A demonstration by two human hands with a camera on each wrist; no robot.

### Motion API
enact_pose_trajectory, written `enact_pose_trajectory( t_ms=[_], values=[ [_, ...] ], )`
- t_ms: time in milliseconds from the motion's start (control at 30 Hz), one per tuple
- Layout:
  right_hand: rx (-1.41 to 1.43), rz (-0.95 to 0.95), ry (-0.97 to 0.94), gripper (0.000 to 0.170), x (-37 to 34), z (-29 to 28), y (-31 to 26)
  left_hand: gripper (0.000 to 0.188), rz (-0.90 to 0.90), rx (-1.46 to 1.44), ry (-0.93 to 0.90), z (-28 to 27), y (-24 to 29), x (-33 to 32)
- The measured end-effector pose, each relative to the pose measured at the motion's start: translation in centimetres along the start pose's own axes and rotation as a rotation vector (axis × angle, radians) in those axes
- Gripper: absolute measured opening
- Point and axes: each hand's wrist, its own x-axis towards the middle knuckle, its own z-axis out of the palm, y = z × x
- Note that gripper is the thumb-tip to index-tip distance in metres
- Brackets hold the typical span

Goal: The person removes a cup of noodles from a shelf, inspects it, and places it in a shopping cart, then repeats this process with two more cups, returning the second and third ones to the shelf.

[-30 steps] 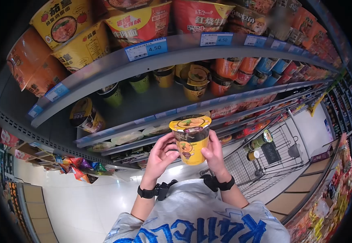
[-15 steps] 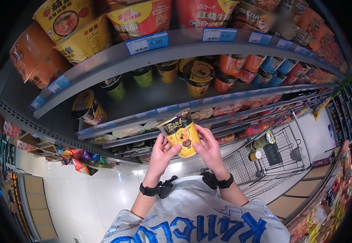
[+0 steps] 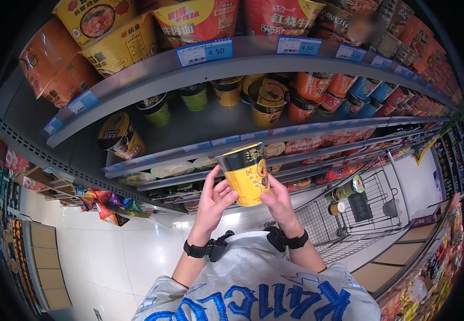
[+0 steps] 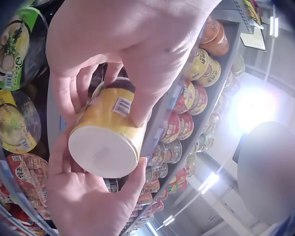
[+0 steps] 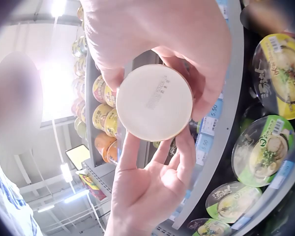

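Note:
A yellow and black cup of instant noodles (image 3: 246,181) is held up between both hands in front of the shelf, tilted a little. My left hand (image 3: 214,202) grips its left side, thumb low on the wall. On the other side, my right hand (image 3: 280,203) holds it with thumb and fingers near the base. The cup's white bottom (image 5: 155,102) faces the right wrist camera, with small printing on it. In the left wrist view a barcode (image 4: 122,106) shows on the yellow wall beside the left thumb.
Price tags (image 3: 205,52) line the upper shelf edge under large noodle tubs (image 3: 196,21). More noodle cups (image 3: 268,109) stand on the shelf below. A shopping cart (image 3: 368,200) with a few items is at the right, and hanging snack bags (image 3: 103,206) are at the left.
The cup has tipped and been turned between the hands, so its lid no longer faces up to the head camera and a different side of the label shows. Both hands still hold it.

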Motion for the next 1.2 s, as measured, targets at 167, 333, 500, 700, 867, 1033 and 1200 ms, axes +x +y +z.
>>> enact_pose_trajectory(
  t_ms=[167, 333, 500, 700, 867, 1033, 1200],
  values=[
    [0.037, -0.006, -0.008, 0.070, -0.3, 0.0, -0.3, 0.078, -0.016, -0.011, -0.034, 0.3, -0.3, 0.0],
    [0.092, 0.017, -0.013, 0.073, -0.2, 0.5, -1.0, 0.069, 0.021, 0.061, -0.034, 0.3, -1.0, 0.5],
    [-0.164, -0.181, 0.190, 0.083, 0.0, 1.2, -0.4, 0.060, 0.017, 0.060, 0.060, 0.6, -1.1, 0.7],
    [0.147, -0.126, 0.150, 0.078, -0.2, -0.2, -1.1, 0.058, -0.006, 0.029, 0.046, 0.2, -1.1, 0.7],
    [0.055, -0.116, 0.095, 0.081, -0.1, -0.2, -0.3, 0.067, -0.078, -0.035, -0.060, 0.5, -1.3, 0.6],
    [-0.284, -0.120, 0.136, 0.085, 0.2, -0.5, -0.2, 0.068, -0.005, 0.045, -0.027, 0.3, -1.0, 0.7],
    [0.017, -0.172, 0.198, 0.074, 0.5, -0.4, -0.1, 0.071, 0.011, 0.059, -0.062, -0.1, -0.3, 0.7]
  ],
)
